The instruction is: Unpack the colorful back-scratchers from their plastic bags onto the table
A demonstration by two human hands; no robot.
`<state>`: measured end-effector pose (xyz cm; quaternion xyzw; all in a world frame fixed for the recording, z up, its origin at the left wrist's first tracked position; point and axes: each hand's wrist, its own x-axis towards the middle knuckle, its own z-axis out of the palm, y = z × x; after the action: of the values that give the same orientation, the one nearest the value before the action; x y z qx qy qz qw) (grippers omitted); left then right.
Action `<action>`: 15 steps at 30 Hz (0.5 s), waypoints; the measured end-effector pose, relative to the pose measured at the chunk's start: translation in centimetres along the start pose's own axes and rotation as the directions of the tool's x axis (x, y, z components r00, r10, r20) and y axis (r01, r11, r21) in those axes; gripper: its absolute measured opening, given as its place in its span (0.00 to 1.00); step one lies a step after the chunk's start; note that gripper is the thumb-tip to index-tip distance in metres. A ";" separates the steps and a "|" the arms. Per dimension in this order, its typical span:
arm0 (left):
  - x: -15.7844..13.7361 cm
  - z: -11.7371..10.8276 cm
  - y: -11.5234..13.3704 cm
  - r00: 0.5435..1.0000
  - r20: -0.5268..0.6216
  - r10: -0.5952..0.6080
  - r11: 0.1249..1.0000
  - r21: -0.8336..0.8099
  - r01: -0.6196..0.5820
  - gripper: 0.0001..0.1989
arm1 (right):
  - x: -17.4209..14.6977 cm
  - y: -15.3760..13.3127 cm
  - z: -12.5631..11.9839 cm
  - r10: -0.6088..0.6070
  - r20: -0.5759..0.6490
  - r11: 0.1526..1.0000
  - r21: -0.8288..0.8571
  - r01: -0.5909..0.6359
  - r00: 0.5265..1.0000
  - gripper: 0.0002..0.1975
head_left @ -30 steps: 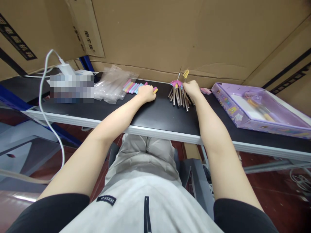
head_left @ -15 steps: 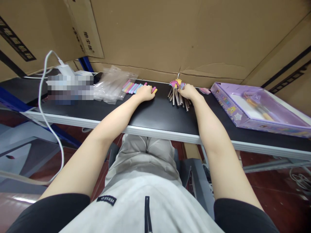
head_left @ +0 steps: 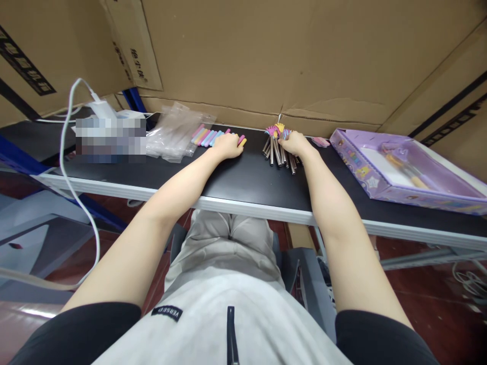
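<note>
My left hand [head_left: 227, 146] rests, fingers curled, over the right part of a row of pastel pens [head_left: 207, 137] in pink, yellow, blue and purple. The pens lie side by side on the black table, and several are hidden under that hand. My right hand [head_left: 294, 144] is closed at the right side of a pile of back scratchers [head_left: 280, 149]. These have silver rods pointing toward me and small coloured hand-shaped heads at the far end. Its fingertips are partly hidden among the heads.
Clear plastic bags [head_left: 173, 134] lie left of the pens. Farther left, a white cable [head_left: 70, 152] hangs over the table edge. Small pink cards [head_left: 320, 142] lie between my right hand and a purple box [head_left: 375, 177] holding wrapped items. Cardboard walls [head_left: 266, 61] rise behind the table.
</note>
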<state>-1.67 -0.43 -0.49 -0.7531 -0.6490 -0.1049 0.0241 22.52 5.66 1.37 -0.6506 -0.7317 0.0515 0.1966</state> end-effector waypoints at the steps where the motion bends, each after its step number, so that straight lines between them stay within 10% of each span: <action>1: -0.1 -0.1 0.1 1.000 0.001 0.003 1.000 0.015 -0.003 0.25 | 0.0 0.0 0.0 0.003 0.005 1.000 -0.012 -0.003 1.000 0.07; 15: -0.5 -0.1 0.9 0.998 0.001 0.059 0.989 0.135 -0.058 0.24 | -1.3 -1.5 -0.2 0.163 0.015 0.985 -0.052 -0.162 0.987 0.24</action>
<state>-0.82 -1.11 -0.39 -0.7684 -0.6322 -0.0611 0.0787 21.29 4.13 1.75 -0.7122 -0.6793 0.0551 0.1681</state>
